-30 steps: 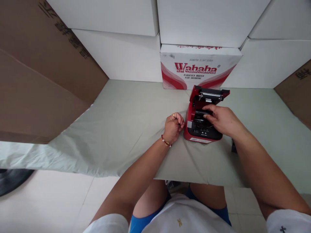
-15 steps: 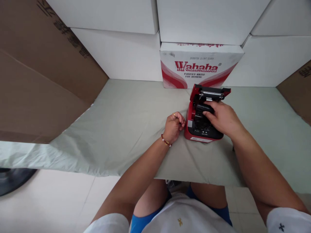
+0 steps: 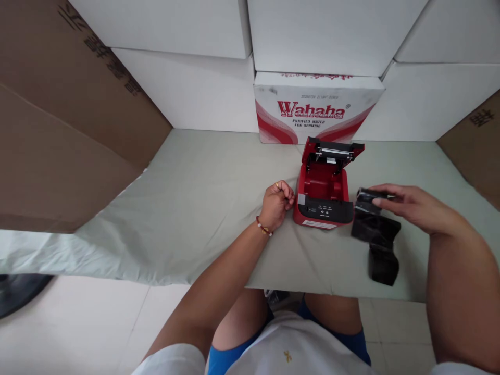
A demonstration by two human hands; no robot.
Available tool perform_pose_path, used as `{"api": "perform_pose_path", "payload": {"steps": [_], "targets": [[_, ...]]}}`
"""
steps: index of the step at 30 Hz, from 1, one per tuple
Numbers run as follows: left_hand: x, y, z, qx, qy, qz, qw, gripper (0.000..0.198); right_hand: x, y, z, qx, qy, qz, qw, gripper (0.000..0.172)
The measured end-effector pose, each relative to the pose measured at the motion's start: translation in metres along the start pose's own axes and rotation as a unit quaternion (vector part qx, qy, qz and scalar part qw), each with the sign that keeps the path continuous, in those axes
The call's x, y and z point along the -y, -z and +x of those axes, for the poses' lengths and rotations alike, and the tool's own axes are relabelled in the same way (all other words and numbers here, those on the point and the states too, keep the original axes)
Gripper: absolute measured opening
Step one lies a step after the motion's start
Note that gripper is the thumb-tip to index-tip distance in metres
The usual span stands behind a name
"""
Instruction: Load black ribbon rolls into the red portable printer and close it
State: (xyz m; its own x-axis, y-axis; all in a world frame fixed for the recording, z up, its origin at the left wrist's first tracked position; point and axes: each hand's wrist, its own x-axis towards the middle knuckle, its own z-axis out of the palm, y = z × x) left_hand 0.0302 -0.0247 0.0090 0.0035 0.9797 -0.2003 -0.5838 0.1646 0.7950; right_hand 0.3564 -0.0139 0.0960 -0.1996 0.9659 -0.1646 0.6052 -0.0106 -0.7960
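Observation:
A red and black printer-like device [image 3: 322,211] stands on the green cloth with its lid [image 3: 332,148] raised and its red inner compartment bare. To its right, my right hand [image 3: 410,205] pinches the upper end of a black roll [image 3: 367,200]. A dark glossy strip [image 3: 377,229] hangs from the roll and bends down toward the front of the cloth. My left hand [image 3: 276,205] is curled beside the device's left side, its fingers folded in; whether they hold anything is hidden.
Behind the device is a white and red Wahaha carton [image 3: 316,112], with white boxes [image 3: 187,88] around it. Brown cardboard [image 3: 78,130] rises at the left, and more [image 3: 476,140] at the right. The green cloth [image 3: 203,182] covers the table.
My right hand has lifted the black roll out of the device and moved right, and a strip has unrolled from it. My left hand has stayed beside the device.

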Motion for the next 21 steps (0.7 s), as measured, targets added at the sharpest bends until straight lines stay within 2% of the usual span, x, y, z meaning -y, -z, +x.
{"api": "perform_pose_path", "payload": {"steps": [2,5,8,10,12,14,17,19,21], "targets": [[0.000,0.000,0.000,0.002,-0.003,-0.001,1.000,0.014,-0.015,-0.013,0.004,0.064,-0.015,0.016,0.998,0.056],[0.000,0.001,0.001,0.001,-0.006,-0.003,1.000,0.013,-0.031,-0.018,-0.005,-0.012,-0.004,-0.051,0.999,0.061],[0.000,0.002,0.001,0.001,-0.007,-0.005,1.000,0.012,-0.046,-0.003,-0.027,-0.085,-0.033,-0.162,0.983,0.064],[0.000,0.001,0.002,0.002,-0.005,-0.006,1.000,0.012,-0.057,0.008,-0.042,-0.083,-0.058,-0.215,0.971,0.064],[0.000,0.001,0.002,0.002,-0.003,-0.006,1.000,0.013,-0.066,0.011,-0.051,-0.058,-0.072,-0.221,0.971,0.060],[0.000,0.001,0.001,0.002,-0.003,-0.006,1.000,0.013,-0.073,0.007,-0.054,-0.037,-0.059,-0.211,0.975,0.056],[-0.001,0.001,0.000,0.001,-0.005,-0.002,1.000,0.014,-0.076,0.001,-0.057,-0.042,-0.007,-0.218,0.975,0.046],[-0.001,0.001,0.000,0.000,-0.006,0.002,1.000,0.014,-0.073,0.006,-0.067,-0.022,0.022,-0.217,0.976,0.039],[0.000,0.001,0.000,-0.001,-0.006,0.004,1.000,0.014,-0.065,0.021,-0.086,-0.036,0.054,-0.210,0.976,0.036]]}}
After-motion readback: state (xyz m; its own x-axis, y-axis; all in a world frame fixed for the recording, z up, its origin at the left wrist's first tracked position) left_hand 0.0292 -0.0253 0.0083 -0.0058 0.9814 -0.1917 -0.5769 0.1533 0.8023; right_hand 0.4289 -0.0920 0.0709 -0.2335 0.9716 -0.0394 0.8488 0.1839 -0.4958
